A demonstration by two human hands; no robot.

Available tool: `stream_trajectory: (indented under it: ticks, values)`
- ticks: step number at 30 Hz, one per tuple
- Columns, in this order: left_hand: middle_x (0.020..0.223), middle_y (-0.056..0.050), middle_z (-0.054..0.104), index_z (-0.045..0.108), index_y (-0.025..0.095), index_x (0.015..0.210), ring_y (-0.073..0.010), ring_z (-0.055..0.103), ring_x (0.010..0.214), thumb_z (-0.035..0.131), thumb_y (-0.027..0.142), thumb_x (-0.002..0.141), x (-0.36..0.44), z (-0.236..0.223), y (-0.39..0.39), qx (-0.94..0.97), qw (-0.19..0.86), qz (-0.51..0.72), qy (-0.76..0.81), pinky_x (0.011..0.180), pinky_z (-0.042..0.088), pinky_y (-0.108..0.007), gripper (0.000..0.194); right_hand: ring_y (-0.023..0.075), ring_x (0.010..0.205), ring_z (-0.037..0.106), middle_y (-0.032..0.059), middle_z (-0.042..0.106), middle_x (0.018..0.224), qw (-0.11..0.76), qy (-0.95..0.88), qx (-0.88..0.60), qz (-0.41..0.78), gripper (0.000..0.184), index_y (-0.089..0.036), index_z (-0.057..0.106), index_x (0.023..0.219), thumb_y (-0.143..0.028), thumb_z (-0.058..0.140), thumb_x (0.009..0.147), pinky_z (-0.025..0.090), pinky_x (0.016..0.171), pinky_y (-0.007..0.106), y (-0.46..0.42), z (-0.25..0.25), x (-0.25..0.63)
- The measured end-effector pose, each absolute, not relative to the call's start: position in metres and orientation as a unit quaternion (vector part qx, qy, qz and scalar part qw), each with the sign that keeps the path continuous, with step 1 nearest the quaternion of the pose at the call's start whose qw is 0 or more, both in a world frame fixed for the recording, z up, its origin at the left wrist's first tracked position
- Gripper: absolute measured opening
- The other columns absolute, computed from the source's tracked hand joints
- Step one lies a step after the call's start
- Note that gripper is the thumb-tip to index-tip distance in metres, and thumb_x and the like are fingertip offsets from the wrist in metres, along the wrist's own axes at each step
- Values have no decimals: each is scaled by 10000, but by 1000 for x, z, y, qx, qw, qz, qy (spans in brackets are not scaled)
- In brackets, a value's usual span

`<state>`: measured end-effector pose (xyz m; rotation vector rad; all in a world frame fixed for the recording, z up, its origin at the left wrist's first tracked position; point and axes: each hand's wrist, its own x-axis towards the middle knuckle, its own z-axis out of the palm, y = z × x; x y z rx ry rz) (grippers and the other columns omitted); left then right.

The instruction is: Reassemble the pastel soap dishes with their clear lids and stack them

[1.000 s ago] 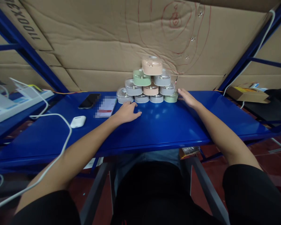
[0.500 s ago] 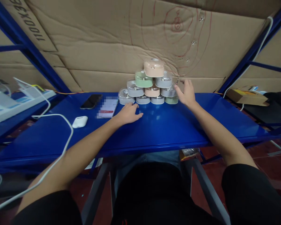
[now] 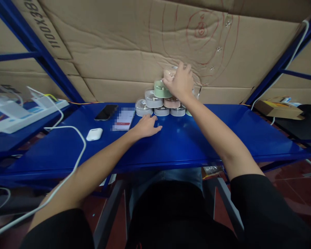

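Small clear-lidded plastic boxes with coloured bases stand stacked in a pyramid at the back of the blue table. My right hand (image 3: pixel 181 83) is at the top, its fingers and thumb around the peach box (image 3: pixel 168 74) and covering its right half. Just below sits a green box (image 3: pixel 162 90). Under that are a grey box (image 3: pixel 153 101) and a second peach box (image 3: pixel 171 103). Several boxes, such as the grey one (image 3: pixel 144 110) at the left, form the bottom row. My forearm hides the right side. My left hand (image 3: pixel 147 126) rests open on the table before the stack, holding nothing.
Left of the stack lie a phone with a lit screen (image 3: pixel 125 119), a dark phone (image 3: pixel 106 112) and a white earbud case (image 3: pixel 94 134). A white cable (image 3: pixel 79 160) crosses my left forearm. Cardboard (image 3: pixel 114 65) stands behind; a small carton (image 3: pixel 280 109) lies at right.
My right hand has moved up and left from beside the stack to its top box. My left hand stays on the table. The view has shifted slightly.
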<state>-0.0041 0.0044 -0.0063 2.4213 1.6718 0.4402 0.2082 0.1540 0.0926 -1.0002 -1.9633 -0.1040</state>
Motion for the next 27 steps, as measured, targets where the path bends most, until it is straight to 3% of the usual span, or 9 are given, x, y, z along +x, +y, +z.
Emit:
stream_trajectory:
  ticks: [6,10,14,20,25,27]
  values:
    - [1391,-264,718,719,131,1403,-500,653,1373,658,610,974,-5,-6,4,814,78,143,558,1174,531,-629,646,486,1567,510,183,652,1491,442,-774,-453,-32,670,-302,535,1483,-823,590,1065,431,1284,797,142,96,223]
    - [1461,-302,695,671,83,1475,-501,648,1425,635,595,1011,-2,-3,2,816,63,122,562,1195,533,-605,692,445,1581,501,147,616,1567,438,-785,-430,-85,639,-332,528,1530,-735,654,1051,424,1329,723,100,101,235]
    - [1475,-276,723,643,104,1493,-484,669,1434,692,512,1005,3,0,-2,810,72,162,560,1203,541,-606,638,382,1592,518,175,572,1624,469,-804,-344,-125,700,-283,535,1534,-618,751,958,423,1377,591,45,93,247]
    - [1487,-221,756,630,129,1506,-409,702,1424,671,327,1014,8,9,-8,801,89,300,510,1218,559,-566,533,452,1578,528,140,630,1568,447,-837,-316,-29,773,-350,622,1512,-814,677,896,425,1338,689,-2,59,274]
    - [1403,-172,800,665,174,1425,-366,763,1306,685,228,969,10,13,-12,806,124,319,482,1146,607,-541,460,413,1444,641,120,707,1440,440,-846,-298,39,633,-369,693,1391,-746,704,883,514,1264,639,-12,39,288]
    - [1435,-184,786,629,157,1479,-376,760,1320,682,198,949,11,13,-15,814,135,310,472,1155,599,-553,534,401,1382,672,114,730,1393,448,-842,-296,45,581,-361,693,1352,-707,701,884,538,1227,627,-10,36,289]
